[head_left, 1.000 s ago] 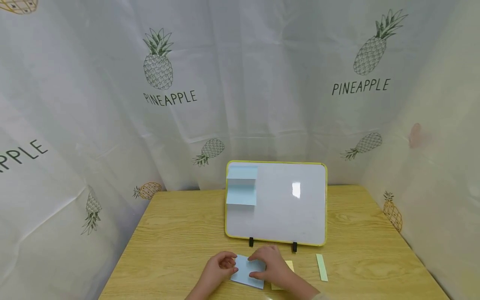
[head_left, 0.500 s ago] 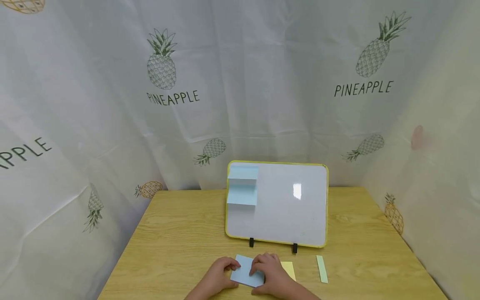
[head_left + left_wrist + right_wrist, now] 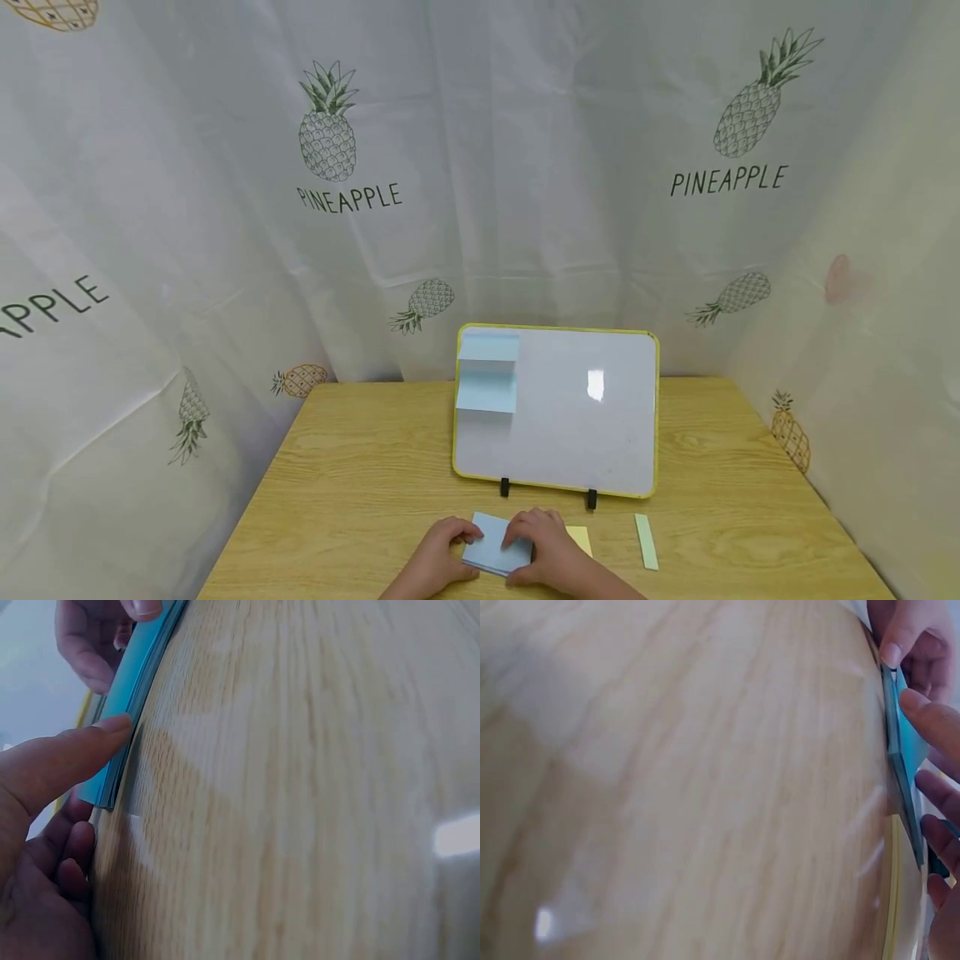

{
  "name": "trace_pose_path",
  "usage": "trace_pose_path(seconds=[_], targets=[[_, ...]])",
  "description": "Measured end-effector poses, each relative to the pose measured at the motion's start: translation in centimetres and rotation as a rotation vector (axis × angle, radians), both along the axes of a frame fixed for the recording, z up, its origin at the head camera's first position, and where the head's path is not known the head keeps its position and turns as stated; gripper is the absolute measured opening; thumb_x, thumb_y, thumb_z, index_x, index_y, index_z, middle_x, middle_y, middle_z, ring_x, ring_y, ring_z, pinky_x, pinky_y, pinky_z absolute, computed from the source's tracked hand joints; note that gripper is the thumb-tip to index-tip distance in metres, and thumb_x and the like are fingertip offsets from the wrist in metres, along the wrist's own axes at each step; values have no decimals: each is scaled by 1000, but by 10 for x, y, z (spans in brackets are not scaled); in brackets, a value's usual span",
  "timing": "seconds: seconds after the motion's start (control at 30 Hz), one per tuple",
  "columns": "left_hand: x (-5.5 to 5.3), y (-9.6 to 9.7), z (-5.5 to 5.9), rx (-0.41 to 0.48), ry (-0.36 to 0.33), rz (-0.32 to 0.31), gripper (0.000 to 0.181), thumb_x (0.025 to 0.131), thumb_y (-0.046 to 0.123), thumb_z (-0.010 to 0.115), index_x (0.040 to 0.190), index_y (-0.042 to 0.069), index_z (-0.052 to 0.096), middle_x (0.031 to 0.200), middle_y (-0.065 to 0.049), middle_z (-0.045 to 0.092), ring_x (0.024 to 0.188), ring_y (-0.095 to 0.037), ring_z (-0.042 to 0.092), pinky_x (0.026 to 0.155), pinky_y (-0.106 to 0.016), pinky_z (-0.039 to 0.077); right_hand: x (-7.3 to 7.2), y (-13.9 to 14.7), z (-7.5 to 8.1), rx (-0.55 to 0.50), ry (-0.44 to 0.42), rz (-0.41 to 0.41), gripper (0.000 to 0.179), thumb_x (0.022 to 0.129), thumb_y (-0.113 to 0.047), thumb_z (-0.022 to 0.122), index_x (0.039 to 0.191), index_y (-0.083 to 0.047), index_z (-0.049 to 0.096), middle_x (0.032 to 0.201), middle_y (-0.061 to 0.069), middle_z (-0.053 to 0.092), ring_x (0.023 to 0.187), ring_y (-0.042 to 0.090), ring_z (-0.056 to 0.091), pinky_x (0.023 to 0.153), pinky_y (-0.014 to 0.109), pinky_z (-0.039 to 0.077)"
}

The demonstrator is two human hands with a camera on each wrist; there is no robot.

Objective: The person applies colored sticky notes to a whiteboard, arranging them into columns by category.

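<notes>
A light blue pad of sticky notes [image 3: 489, 546] lies on the table between the two hands. My left hand [image 3: 441, 552] holds its left side; in the left wrist view the thumb [image 3: 112, 726] presses the near edge while other fingers curl beyond it. My right hand [image 3: 546, 546] grips the right side with curled fingers. A dark gap shows along the pad's right edge, and layers stand slightly apart in the right wrist view, where the blue pad [image 3: 909, 742] is seen edge-on. A yellow pad [image 3: 580, 538] is partly hidden by the right hand.
Behind the hands a yellow-framed whiteboard [image 3: 581, 433] stands on small black feet [image 3: 592, 499]. Two blue notes, an upper one [image 3: 489, 347] and a lower one [image 3: 486, 392], stick out from its left side. A pale green strip [image 3: 647, 542] lies right of the yellow pad.
Both hands have closed in on the blue pad: the left fingers came onto its left edge, the right hand onto its right side. A gap has opened at the pad's right edge.
</notes>
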State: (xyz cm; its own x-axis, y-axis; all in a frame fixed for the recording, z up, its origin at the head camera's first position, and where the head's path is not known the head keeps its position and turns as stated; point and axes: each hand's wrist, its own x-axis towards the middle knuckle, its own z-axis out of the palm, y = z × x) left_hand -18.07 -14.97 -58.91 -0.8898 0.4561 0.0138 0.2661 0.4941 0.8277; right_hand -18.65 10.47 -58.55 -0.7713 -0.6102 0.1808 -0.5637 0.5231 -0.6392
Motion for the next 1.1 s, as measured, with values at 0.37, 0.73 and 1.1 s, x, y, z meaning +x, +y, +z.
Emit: trace_pose_path(seconds=[0.37,0.73,1.1], targets=[[3,0,-2,41,32,9,31,78,17,83,105,16,69,96,12,57,89,-7,48,79,-27,45,1,7,2,-94,-61,-11,23,80,-30,82,100,-24,71,98,-19,62,91,3,53,82,36,38],[0,1,-3,37,38,29,27,80,14,81,104,15,69,92,13,57,84,-6,48,75,-28,44,6,7,7,-227,-251,-123,11,89,-9,70,99,-14,72,96,-5,68,85,4,59,73,27,51],[0,3,-5,8,25,80,42,76,13,84,114,9,65,93,9,52,83,-7,45,73,-27,43,-2,0,3,-339,-251,-281,16,87,-5,72,103,-6,70,89,-3,66,78,8,60,67,26,52]])
